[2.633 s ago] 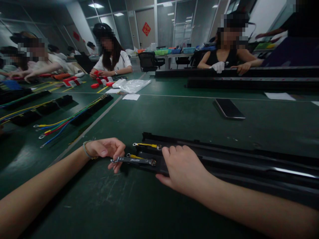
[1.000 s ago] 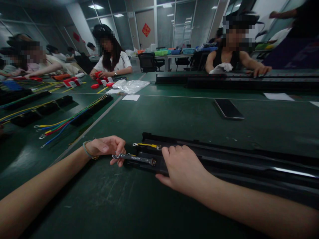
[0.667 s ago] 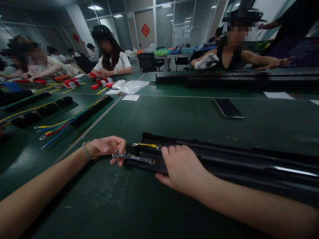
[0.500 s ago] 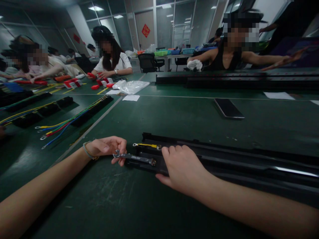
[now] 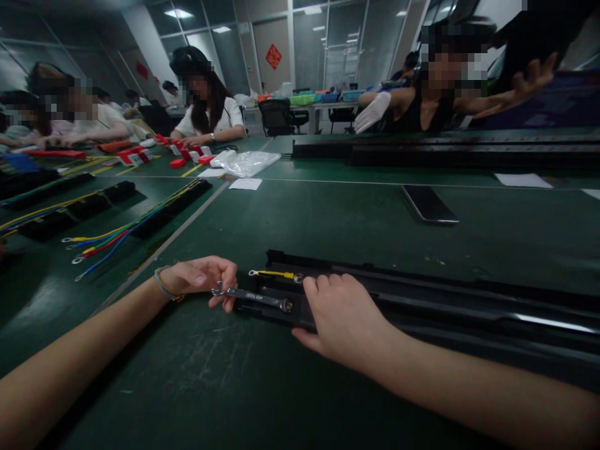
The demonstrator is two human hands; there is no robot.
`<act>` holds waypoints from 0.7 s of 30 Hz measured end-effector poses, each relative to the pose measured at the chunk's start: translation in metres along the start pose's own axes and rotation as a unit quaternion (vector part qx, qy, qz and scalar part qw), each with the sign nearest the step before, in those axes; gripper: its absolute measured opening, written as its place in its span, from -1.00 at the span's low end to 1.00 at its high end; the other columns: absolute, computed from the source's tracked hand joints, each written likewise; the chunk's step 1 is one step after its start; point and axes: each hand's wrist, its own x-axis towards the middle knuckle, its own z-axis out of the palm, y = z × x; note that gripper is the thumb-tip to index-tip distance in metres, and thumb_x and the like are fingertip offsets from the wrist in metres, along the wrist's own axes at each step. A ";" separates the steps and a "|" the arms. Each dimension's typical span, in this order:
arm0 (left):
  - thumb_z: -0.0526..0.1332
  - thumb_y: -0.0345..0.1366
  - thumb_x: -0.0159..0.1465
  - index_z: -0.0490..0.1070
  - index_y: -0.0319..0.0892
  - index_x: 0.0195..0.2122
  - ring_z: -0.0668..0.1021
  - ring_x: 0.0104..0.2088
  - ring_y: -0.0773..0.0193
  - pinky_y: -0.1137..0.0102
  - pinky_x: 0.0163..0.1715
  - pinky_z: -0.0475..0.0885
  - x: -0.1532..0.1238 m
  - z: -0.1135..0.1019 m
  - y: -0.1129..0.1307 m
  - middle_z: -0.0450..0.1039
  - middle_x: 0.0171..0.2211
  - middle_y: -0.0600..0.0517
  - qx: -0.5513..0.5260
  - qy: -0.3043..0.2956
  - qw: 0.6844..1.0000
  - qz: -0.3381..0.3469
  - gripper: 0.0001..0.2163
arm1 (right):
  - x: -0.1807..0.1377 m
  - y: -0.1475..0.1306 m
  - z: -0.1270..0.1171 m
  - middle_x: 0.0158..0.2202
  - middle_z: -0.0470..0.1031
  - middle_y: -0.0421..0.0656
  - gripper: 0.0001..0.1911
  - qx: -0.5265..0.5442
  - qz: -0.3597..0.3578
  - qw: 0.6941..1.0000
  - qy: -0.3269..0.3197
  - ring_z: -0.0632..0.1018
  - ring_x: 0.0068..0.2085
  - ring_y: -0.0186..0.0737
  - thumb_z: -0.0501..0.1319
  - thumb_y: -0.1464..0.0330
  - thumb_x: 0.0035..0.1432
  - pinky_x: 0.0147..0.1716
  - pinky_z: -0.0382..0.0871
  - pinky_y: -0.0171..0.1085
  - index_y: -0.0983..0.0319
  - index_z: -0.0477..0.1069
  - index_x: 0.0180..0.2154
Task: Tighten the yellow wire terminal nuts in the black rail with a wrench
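My left hand [image 5: 209, 278] has its fingers curled at the open jaw end of a silver combination wrench [image 5: 253, 297]. The wrench's ring end sits around a bolt [image 5: 289, 306] near the left end of a long black housing [image 5: 422, 306]. My right hand [image 5: 342, 315] grips that housing from above, thumb on the near side and fingers over the top. Just behind the wrench, a short yellow wire [image 5: 276, 274] with ring terminals is joined at a second bolt [image 5: 299, 277]. The palm side of my right hand is hidden.
A phone [image 5: 430, 204] lies behind the housing. Left are black strips with coloured wires [image 5: 107, 240] ending in ring terminals. Further back are a clear plastic bag [image 5: 253, 164], white paper [image 5: 245, 184] and long black rails [image 5: 422, 150]. Several people sit around the table.
My hands, the wrench and the housing stay nearly still. Across the table, a co-worker's white-gloved hand has opened out and the other hand has lifted.
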 end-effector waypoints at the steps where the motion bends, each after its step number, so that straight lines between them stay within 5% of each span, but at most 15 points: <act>1: 0.22 -0.12 -0.05 0.34 -0.25 -0.42 0.49 -0.47 0.06 0.29 -0.43 0.33 0.000 0.000 0.000 0.38 -0.65 -0.03 -0.002 0.002 1.000 -0.001 -0.71 | 0.000 0.000 0.000 -0.44 0.37 -0.03 -0.51 0.001 0.000 1.000 -0.001 0.40 -0.40 -0.11 0.02 0.02 -0.07 -0.42 0.19 -0.17 0.31 0.29 -0.30; 21: 0.23 -0.16 -0.10 0.34 -0.25 -0.40 0.45 -0.46 0.11 0.34 -0.46 0.32 -0.002 -0.003 -0.003 0.32 -0.56 -0.01 -0.010 0.027 1.000 -0.004 -0.70 | 0.000 -0.001 -0.002 -0.43 0.37 -0.03 -0.51 0.007 0.003 1.000 -0.003 0.40 -0.41 -0.10 0.03 0.02 -0.08 -0.43 0.18 -0.17 0.31 0.29 -0.30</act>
